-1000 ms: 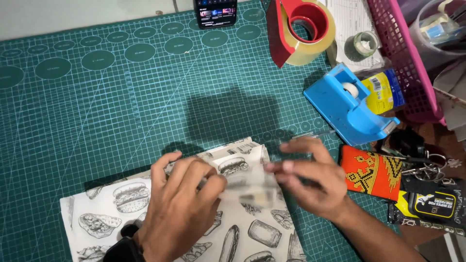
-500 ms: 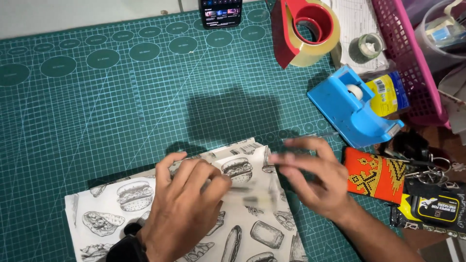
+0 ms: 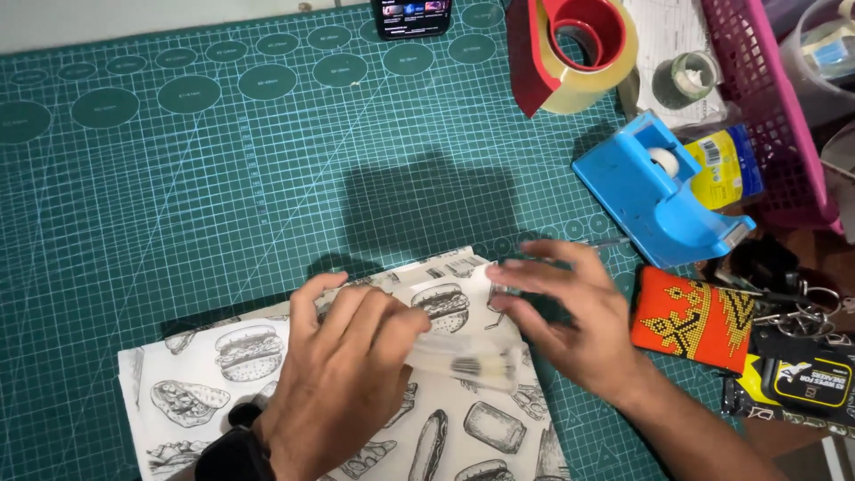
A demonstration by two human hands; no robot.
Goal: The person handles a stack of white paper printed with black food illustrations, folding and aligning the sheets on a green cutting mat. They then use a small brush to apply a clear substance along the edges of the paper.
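A white paper sheet (image 3: 223, 383) printed with black food drawings lies on the green cutting mat (image 3: 178, 196), folded at its upper right. My left hand (image 3: 343, 374) presses down on it, fingers curled over a blurred see-through strip (image 3: 463, 361) that looks like tape. My right hand (image 3: 570, 312) holds the strip's other end at the sheet's right edge, fingers spread flat. A dark watch band sits on my left wrist.
A blue tape dispenser (image 3: 663, 200) stands right of my hands. Behind it are a red tape gun with a clear roll (image 3: 579, 49), a small tape roll (image 3: 684, 80), a pink basket (image 3: 766, 107) and a phone (image 3: 411, 16). An orange beaded pouch (image 3: 695, 316) and keys (image 3: 793, 298) lie at right.
The view has drifted slightly, and both hands have moved a little down and right on the sheet. The strip stays stretched between them.
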